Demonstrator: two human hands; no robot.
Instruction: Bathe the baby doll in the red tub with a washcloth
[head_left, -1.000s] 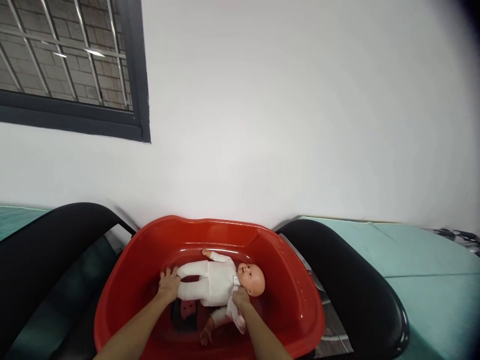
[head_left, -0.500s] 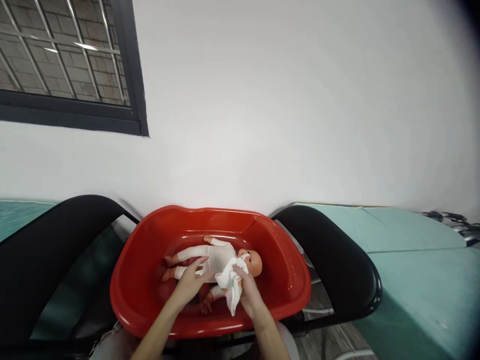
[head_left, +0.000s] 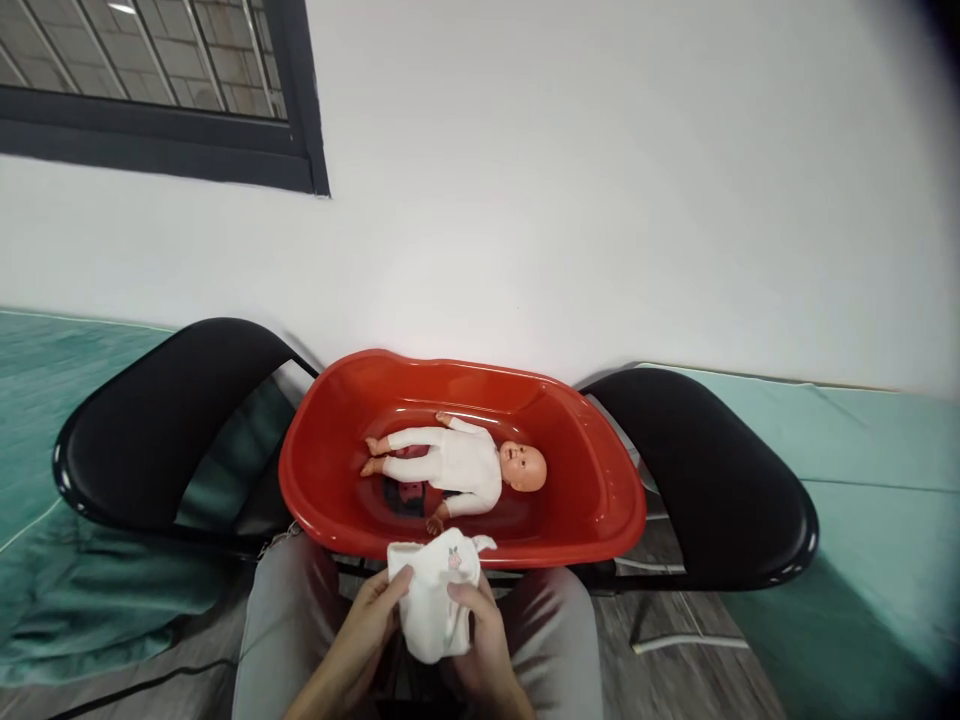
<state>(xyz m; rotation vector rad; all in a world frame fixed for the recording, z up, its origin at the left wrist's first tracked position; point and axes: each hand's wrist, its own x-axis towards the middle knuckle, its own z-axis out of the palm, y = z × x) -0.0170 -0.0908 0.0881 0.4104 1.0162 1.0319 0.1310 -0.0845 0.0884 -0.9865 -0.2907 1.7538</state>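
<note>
A small white cloth (head_left: 433,610) with a pink flower print is held between my two hands, above my lap and just in front of the tub. My left hand (head_left: 382,608) pinches its left edge, thumb on top. On the other side my right hand (head_left: 480,622) grips the right part, thumb over the front. Beyond the cloth, a baby doll (head_left: 454,460) in a white body suit lies on its back in the red tub (head_left: 330,395), head to the right. Neither hand touches the doll. Fingers beneath the cloth are partly hidden.
A black chair (head_left: 142,430) stands left of the tub, another black chair (head_left: 720,470) right of it. Green-covered beds (head_left: 877,435) lie to the sides. A white wall (head_left: 525,200) with a barred window (head_left: 187,90) rises behind. A dark cable (head_left: 142,684) runs along the floor at left.
The white cloth has been lifted off the doll's chest and brought back over my lap. My left hand, previously near the doll's body, now holds the cloth too. The view has shifted down.
</note>
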